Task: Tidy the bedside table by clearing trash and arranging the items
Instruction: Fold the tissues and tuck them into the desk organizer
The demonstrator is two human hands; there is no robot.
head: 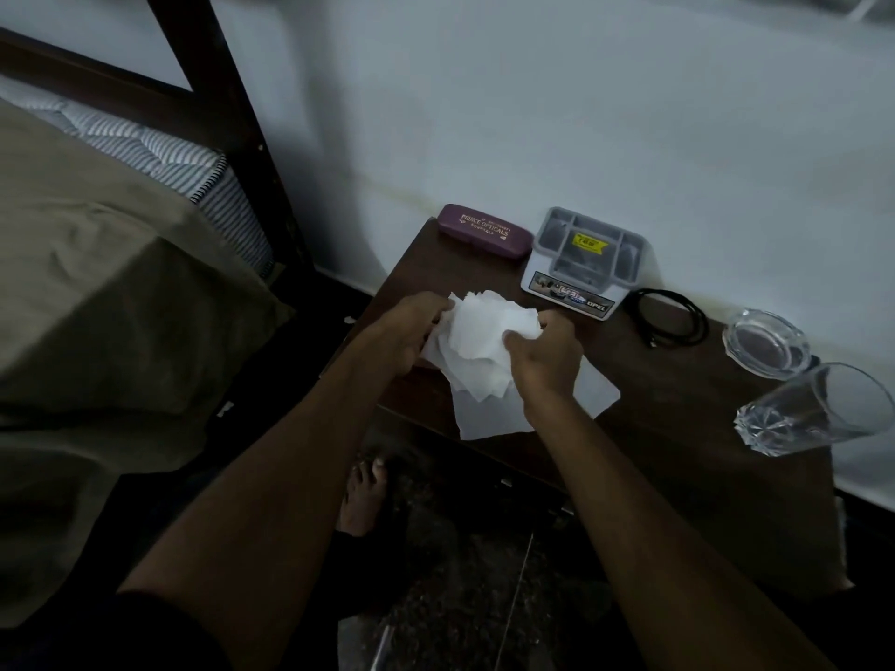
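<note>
A loose bundle of white tissue papers (477,339) sits near the front edge of the dark wooden bedside table (678,418), gathered between both hands. The left hand (411,331) has its fingers curled round the bundle's left side; the right hand (547,355) pinches the right side, thumb pressed on top of the sheets. A flat white sheet (494,414) lies under the bundle and reaches just past the table's front edge.

At the back left corner, against the wall, lies a maroon spectacle case (484,231) with printed lettering. Just beside it to the right stands a grey compartmented organiser (583,261) carrying a yellow sticker. A coiled black cable (671,317) lies on the table to the organiser's right, along the back edge. Further right rests a clear glass ashtray (766,342), and near the right end a clear drinking glass (809,411) lies on its side.

The pale wall (581,113) runs behind the table. To the left is a bed with a dark wooden frame (232,118), a striped mattress (160,157) and an olive sheet (97,283). A bare foot (363,496) stands on the dark speckled floor (460,598) below the table's front edge.
</note>
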